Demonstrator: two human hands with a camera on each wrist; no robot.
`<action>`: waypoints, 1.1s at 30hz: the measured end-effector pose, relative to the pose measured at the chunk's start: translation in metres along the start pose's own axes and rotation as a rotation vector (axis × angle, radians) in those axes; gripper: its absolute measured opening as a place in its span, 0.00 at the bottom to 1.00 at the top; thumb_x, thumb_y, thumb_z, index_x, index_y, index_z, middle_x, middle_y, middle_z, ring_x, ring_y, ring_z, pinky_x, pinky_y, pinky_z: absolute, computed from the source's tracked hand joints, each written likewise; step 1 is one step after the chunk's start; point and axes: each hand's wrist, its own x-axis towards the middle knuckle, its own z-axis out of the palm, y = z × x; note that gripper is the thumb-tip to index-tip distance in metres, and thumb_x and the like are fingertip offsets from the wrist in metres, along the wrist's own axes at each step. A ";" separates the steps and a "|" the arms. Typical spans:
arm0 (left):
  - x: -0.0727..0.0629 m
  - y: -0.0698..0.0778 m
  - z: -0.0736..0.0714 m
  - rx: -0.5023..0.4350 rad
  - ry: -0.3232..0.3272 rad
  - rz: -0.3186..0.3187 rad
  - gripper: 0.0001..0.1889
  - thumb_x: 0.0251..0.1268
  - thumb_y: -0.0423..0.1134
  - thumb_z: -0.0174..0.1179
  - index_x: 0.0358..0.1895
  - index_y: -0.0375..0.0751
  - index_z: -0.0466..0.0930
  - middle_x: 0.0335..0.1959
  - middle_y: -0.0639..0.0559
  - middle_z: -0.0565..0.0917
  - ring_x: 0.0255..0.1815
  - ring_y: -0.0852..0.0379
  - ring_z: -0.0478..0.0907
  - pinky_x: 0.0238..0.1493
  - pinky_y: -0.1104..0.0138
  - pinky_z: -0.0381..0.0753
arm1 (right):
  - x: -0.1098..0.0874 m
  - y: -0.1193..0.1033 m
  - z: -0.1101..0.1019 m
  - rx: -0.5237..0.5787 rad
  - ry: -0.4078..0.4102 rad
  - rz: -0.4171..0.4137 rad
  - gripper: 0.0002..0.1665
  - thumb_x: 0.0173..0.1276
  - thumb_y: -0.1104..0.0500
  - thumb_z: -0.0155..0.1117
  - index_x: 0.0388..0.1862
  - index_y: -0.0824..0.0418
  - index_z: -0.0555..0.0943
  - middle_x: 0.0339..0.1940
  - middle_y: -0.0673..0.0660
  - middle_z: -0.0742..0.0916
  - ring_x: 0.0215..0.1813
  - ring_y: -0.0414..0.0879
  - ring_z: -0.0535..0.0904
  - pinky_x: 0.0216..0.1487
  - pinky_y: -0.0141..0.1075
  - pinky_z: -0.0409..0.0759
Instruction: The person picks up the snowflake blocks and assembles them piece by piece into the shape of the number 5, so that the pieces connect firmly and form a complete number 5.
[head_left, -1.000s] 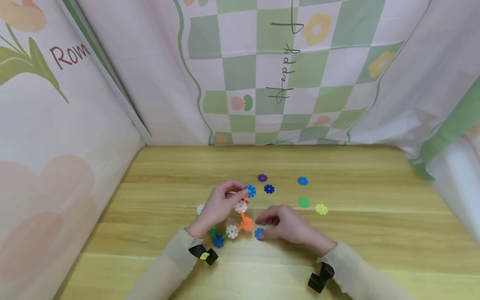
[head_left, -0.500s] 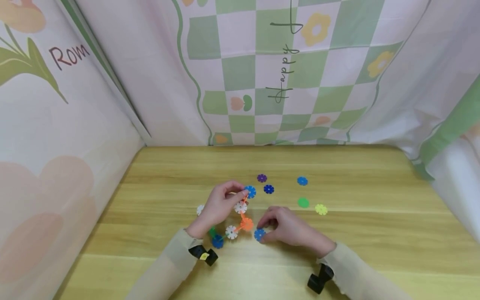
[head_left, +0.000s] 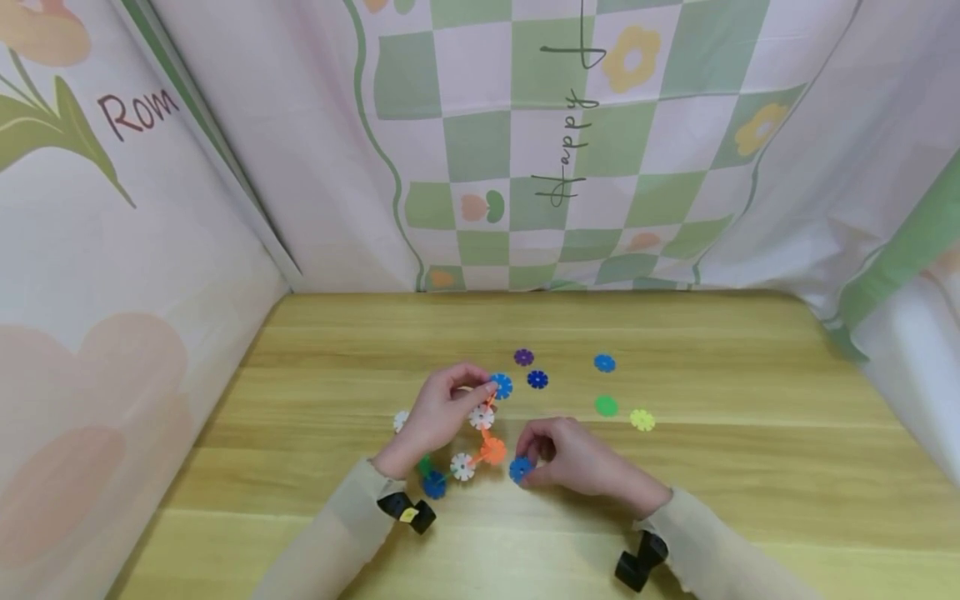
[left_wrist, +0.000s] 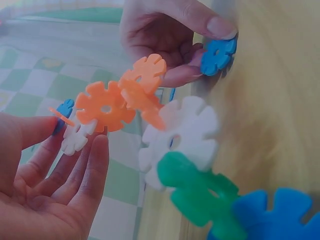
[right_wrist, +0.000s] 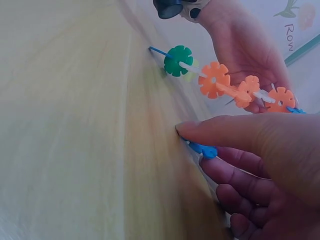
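A pale drape (head_left: 480,147), printed with green-and-white checks and the word "Happy" turned sideways, hangs behind a wood-grain table (head_left: 315,358) at which a person in beige sleeves (head_left: 322,533) handles small plastic discs. The left hand (head_left: 438,412) pinches the blue end disc (head_left: 500,386) of a chain of notched, flower-shaped discs (head_left: 492,451) between thumb and fingers. The right hand (head_left: 581,454) faces it from across the chain, its thumb and fingertips pinching a single blue disc (head_left: 521,470) just beside the chain's orange middle but apart from it. From the left hand's grip, the chain bends through orange, white and green pieces toward the person, ending in view at a darker blue disc (head_left: 434,484) near the left cuff. A black camera (head_left: 423,517) sits at each wrist. Past the left forearm shows a white disc (head_left: 401,421); whether it joins the chain cannot be told. Loose discs lie beyond the hands: a purple disc (head_left: 523,357) near a navy disc (head_left: 537,379), a bright blue disc (head_left: 604,363) farther right, and a green disc (head_left: 606,407) near a yellow disc (head_left: 642,420).
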 end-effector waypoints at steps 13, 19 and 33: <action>-0.003 -0.003 0.001 0.002 -0.006 0.001 0.11 0.77 0.44 0.60 0.48 0.41 0.84 0.42 0.53 0.86 0.42 0.56 0.83 0.45 0.62 0.84 | 0.005 0.010 -0.009 0.056 0.189 -0.110 0.06 0.69 0.60 0.71 0.43 0.57 0.86 0.33 0.49 0.86 0.34 0.45 0.81 0.35 0.35 0.83; -0.002 -0.001 0.001 0.020 -0.010 -0.015 0.09 0.77 0.43 0.60 0.49 0.42 0.84 0.44 0.54 0.86 0.42 0.57 0.83 0.46 0.63 0.84 | 0.007 0.001 -0.027 0.088 0.263 -0.092 0.08 0.77 0.60 0.62 0.49 0.60 0.85 0.41 0.51 0.88 0.44 0.49 0.83 0.45 0.38 0.84; 0.000 -0.003 0.002 0.012 -0.011 -0.015 0.10 0.77 0.43 0.60 0.49 0.41 0.84 0.43 0.52 0.85 0.40 0.57 0.84 0.44 0.63 0.85 | 0.010 -0.012 -0.035 -0.005 0.410 -0.198 0.13 0.72 0.66 0.67 0.53 0.60 0.88 0.49 0.52 0.88 0.46 0.46 0.84 0.41 0.41 0.86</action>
